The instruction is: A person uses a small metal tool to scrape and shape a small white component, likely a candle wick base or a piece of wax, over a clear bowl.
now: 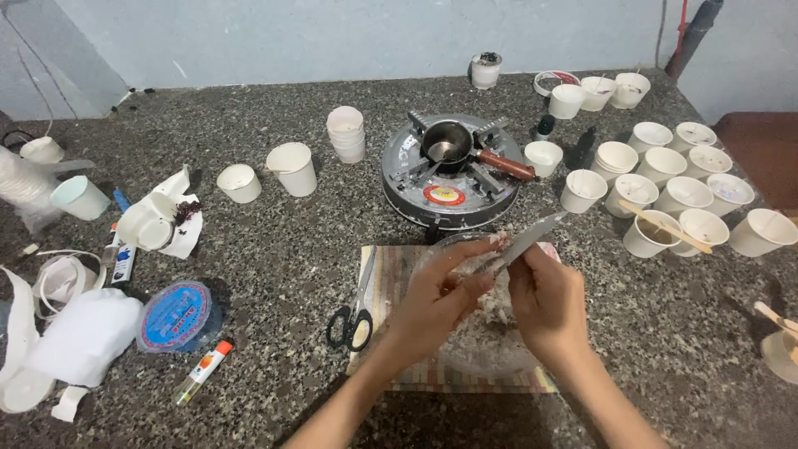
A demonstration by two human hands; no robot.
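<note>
Whitish, waxy-looking material (499, 303) lay in a clear bowl (490, 349) on a striped mat (399, 266), near the front of the speckled stone table (274, 249). Its exact make-up was hard to tell. A right hand (549, 303) was clenched around a knife (525, 241), whose handle was hidden in the fist; the blade pointed up and away. A left hand (436, 295) reached over the bowl, fingers pinched at the blade's base, though what they touched was unclear. Black-handled scissors (353, 312) lay on the mat's left edge. Just beyond stood a round stove (453, 170) carrying a small dark pot (447, 143). Many white paper cups (665, 166) clustered to the right, their contents mostly unreadable. Far right, a wooden stick (777, 318) was cut off by the frame.
</note>
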